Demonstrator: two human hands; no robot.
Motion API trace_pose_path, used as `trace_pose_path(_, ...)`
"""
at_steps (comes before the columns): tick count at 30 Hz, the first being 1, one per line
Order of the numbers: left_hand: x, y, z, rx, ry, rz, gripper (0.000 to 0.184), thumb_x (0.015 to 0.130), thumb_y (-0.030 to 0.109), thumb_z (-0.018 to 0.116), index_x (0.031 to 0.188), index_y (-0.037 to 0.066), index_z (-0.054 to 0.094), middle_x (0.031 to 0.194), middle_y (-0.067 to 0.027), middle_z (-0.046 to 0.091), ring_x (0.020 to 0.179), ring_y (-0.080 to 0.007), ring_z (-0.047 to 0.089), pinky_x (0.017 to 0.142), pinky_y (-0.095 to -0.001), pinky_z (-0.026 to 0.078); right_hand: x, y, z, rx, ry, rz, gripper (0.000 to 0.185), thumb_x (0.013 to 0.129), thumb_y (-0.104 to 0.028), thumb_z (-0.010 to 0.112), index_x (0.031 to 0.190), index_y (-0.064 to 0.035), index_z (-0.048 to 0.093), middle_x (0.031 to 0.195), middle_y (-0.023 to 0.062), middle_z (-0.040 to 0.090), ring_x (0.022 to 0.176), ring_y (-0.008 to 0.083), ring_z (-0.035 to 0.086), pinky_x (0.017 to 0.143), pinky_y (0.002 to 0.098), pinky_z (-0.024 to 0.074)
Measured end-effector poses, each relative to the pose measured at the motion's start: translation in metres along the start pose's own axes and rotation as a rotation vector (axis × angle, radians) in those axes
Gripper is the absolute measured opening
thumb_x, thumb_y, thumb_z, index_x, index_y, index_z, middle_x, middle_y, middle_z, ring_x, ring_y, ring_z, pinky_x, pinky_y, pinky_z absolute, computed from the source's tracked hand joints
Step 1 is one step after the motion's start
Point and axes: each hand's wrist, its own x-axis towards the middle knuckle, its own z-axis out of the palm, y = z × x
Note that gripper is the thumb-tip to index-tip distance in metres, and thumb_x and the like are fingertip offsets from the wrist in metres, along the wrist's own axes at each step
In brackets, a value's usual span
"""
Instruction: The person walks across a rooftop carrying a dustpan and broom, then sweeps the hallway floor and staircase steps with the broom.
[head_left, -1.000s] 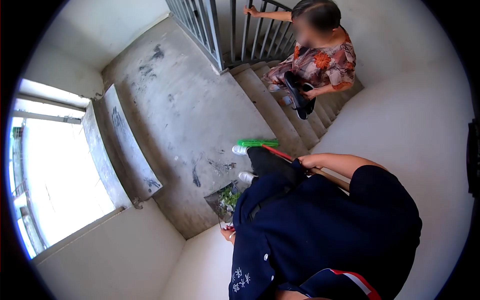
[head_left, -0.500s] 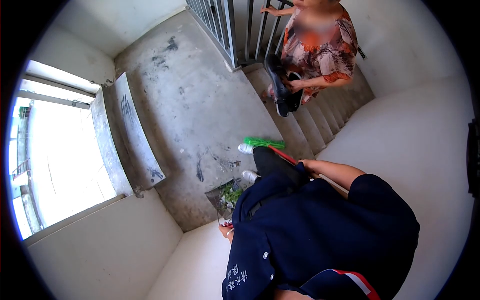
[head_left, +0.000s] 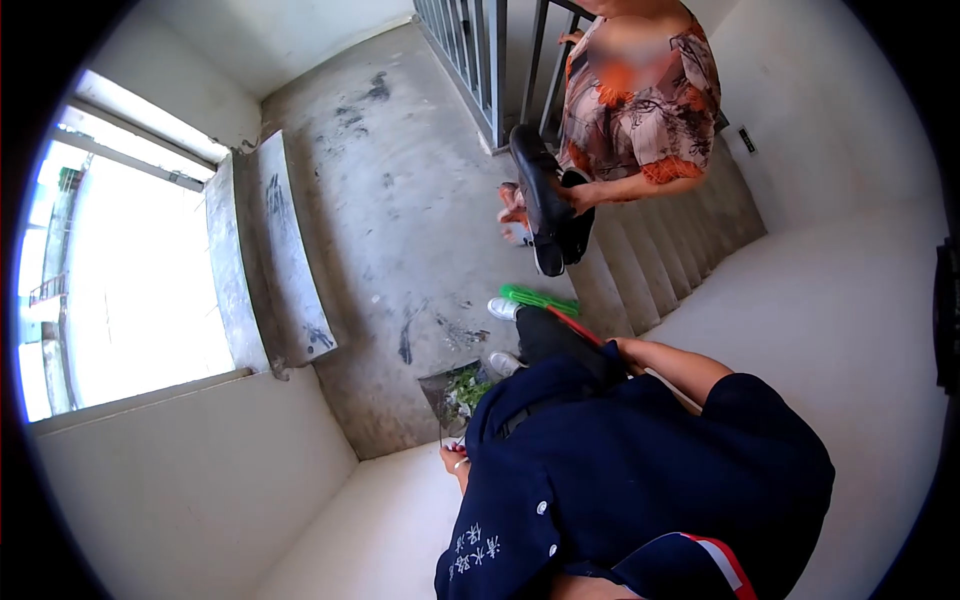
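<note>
Green broom [head_left: 540,299], in right hand [head_left: 628,350]; dustpan [head_left: 432,388] (leaves [head_left: 466,393] inside), in left hand [head_left: 454,459]

The grey concrete floor [head_left: 350,220] carries a dustpan [head_left: 440,388] with green leaves [head_left: 465,392] in it. Just above the dustpan in the view stand two white shoes [head_left: 504,337]; farther up to its right is the green head of a broom [head_left: 540,299]. Dark smears [head_left: 406,337] mark the concrete up to its left, others well apart from it, higher up.

Leaves [head_left: 466,391] lie in the dustpan [head_left: 433,389] — broom [head_left: 540,299] right, near stairs [head_left: 632,272].
</note>
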Motion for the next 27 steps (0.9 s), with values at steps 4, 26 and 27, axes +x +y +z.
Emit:
trace_pose_path(4, -0.009, 0.006, 0.001, 0.061, 0.001, 0.071, 0.014, 0.073, 0.023, 0.041, 0.072, 0.010, 0.038, 0.059, -0.0035, 0.045, 0.040, -0.0101, 0.036, 0.032, -0.0211, 0.026, -0.009, -0.004, 0.015, 0.054, 0.011, -0.045, 0.025, 0.061, -0.022, 0.051, 0.076, -0.0030, 0.054, 0.076, 0.0139, 0.054, 0.065, 0.0266, 0.049, 0.056, 0.0367, 0.0389)
trace_pose_path(26, -0.049, -0.007, 0.040, -0.284, 0.215, -0.059, 0.017, 0.071, 0.020, 0.044, 0.059, 0.007, 0.039, 0.048, -0.0022, 0.042, 0.036, -0.0124, 0.036, 0.033, -0.0241, 0.032, -0.015, -0.015, -0.016, 0.224, -0.098, -0.154, 0.029, 0.070, -0.027, 0.048, 0.087, -0.0044, 0.053, 0.080, 0.0114, 0.055, 0.070, 0.0230, 0.052, 0.066, 0.0334, 0.0435)
trace_pose_path(27, -0.044, -0.012, 0.037, -0.291, 0.210, -0.074, 0.015, 0.069, 0.019, 0.045, 0.061, 0.006, 0.040, 0.049, -0.0028, 0.043, 0.035, -0.0125, 0.036, 0.032, -0.0242, 0.032, -0.023, -0.017, -0.015, 0.190, -0.107, -0.154, 0.028, 0.071, -0.026, 0.048, 0.088, -0.0042, 0.053, 0.081, 0.0113, 0.055, 0.070, 0.0225, 0.052, 0.067, 0.0322, 0.0434)
